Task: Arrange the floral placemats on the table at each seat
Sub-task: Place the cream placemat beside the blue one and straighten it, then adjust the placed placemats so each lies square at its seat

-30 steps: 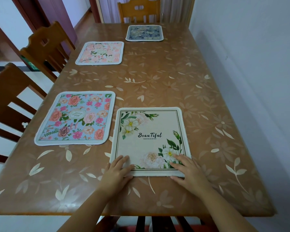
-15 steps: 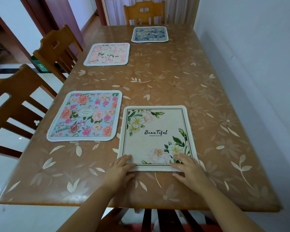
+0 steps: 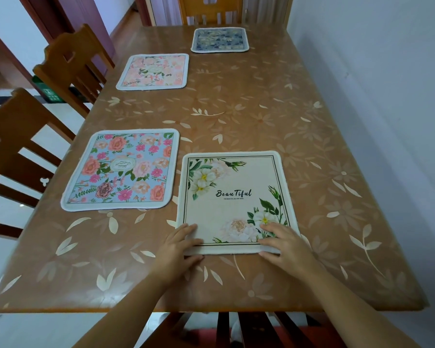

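A cream placemat (image 3: 234, 197) with white flowers and the word "Beautiful" lies flat near the table's front edge. My left hand (image 3: 178, 249) rests on its near left corner, thumb below the edge and fingers on top. My right hand (image 3: 286, 244) presses the near right corner the same way. A blue placemat with pink flowers (image 3: 123, 169) lies to the left. Farther along the left side is a pale pink placemat (image 3: 153, 71). A dark blue placemat (image 3: 220, 39) lies at the far end.
The brown table (image 3: 249, 116) has a leaf-patterned cover and stands against a white wall on the right. Two wooden chairs (image 3: 18, 151) stand along the left side, one (image 3: 211, 8) at the far end and one (image 3: 236, 327) right below me.
The view has shifted so the table appears further right and lower. My hands stay on the cream placemat's near corners, and the placemat sits slightly further from the front edge.
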Available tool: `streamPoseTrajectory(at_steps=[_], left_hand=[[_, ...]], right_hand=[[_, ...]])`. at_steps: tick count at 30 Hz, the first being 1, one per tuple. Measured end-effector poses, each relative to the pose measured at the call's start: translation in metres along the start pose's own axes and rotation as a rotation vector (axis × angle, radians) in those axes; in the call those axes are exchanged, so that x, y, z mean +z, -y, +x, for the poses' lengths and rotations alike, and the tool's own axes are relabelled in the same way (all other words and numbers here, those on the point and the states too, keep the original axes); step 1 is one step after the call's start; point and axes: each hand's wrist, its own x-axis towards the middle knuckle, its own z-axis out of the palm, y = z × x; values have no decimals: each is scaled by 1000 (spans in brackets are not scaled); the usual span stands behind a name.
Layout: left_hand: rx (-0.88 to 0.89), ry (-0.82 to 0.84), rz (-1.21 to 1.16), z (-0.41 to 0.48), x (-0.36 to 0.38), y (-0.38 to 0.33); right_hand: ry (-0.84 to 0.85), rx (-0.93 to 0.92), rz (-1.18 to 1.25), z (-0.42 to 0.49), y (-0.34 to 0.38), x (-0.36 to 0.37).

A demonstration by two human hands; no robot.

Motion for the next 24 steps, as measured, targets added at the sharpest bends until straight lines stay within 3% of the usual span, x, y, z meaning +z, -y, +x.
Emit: streamPoseTrajectory(at_steps=[9,17,24], left_hand=[[89,33,29,-1,5,1],[33,2,15,-4,5,5],[-42,93,140,-7,-13,-10]], right_hand=[[-74,22,76,2,0,6],[115,102,23,-5,-4,5],[178,138,-3,8,26,12]])
